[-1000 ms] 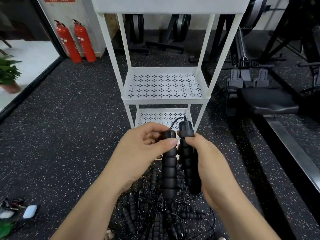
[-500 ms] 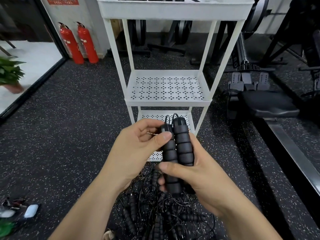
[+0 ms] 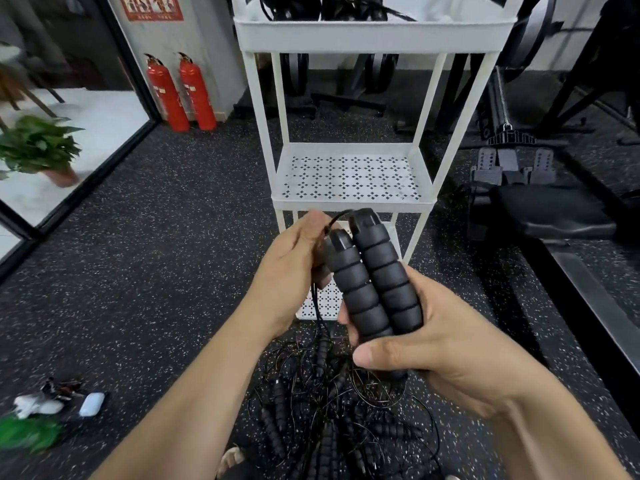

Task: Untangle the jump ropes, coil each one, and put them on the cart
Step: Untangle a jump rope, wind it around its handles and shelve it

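Observation:
Two black ribbed jump rope handles (image 3: 375, 282) lie side by side, gripped together in my right hand (image 3: 440, 344), thumb across their lower ends. My left hand (image 3: 294, 268) holds the thin black cord (image 3: 317, 303) just below the handle tops; the cord hangs down to a tangled pile of jump ropes (image 3: 332, 417) on the floor. Straight ahead stands the white three-tier cart (image 3: 349, 202). Its top tray (image 3: 374, 36) holds dark coiled ropes (image 3: 322, 6).
Two red fire extinguishers (image 3: 181, 93) stand at the back left wall. A potted plant (image 3: 41, 147) sits left, small items (image 3: 62, 401) lie on the floor lower left. A black rowing machine (image 3: 540, 209) and gym gear fill the right.
My right hand slid down and wrapped both handles together. My left hand let go of its handle and took the cord. The view tilted up, showing the cart's top tray.

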Available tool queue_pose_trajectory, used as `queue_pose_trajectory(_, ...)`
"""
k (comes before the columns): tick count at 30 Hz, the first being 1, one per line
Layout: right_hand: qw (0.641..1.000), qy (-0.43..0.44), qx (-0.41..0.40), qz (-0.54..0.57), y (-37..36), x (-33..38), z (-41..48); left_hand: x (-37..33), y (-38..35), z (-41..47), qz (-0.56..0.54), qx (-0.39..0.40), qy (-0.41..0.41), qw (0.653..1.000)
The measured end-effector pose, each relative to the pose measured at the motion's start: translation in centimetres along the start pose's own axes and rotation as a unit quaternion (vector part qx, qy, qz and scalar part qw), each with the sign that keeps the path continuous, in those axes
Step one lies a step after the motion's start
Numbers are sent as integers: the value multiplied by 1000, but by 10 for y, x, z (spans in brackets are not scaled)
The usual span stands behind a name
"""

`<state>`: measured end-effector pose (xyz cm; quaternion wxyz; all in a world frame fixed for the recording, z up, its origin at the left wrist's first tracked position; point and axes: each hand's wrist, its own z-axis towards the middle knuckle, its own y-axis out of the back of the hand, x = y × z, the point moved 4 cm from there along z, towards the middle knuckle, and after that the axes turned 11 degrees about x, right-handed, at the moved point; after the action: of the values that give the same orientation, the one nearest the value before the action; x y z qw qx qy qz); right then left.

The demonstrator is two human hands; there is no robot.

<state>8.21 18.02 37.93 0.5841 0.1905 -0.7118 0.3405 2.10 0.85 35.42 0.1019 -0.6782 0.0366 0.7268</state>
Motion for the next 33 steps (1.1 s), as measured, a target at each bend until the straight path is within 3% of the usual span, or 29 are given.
queue_pose_trajectory(3, 999, 40, -17, 23, -1, 6, -1, 2, -3, -1, 6, 4, 14, 1000)
queue_pose_trajectory(10, 983, 92, -155, 16, 6, -4, 13, 14, -23, -3, 157, 53, 26, 986)
queue_pose_trajectory(15, 970, 115, -213, -22, 17, -6, 14, 23, -37, -12, 329, 109, 64, 936)
queue_pose_trajectory(18, 972, 114, -205, -31, 20, -4, 12, 23, -40, -15, 409, 151, 77, 897)
queue_pose_trajectory(27, 972, 79, -220, -16, 27, 8, 12, 42, -52, -32, 453, 238, 139, 848)
queue_pose_trajectory(29, 970, 61, -226, -56, 33, 9, 9, 36, -54, -33, 451, 256, 129, 845)
queue_pose_trajectory(33, 961, 37, -237, -141, 44, 13, 5, 25, -59, -37, 392, 223, 107, 886)
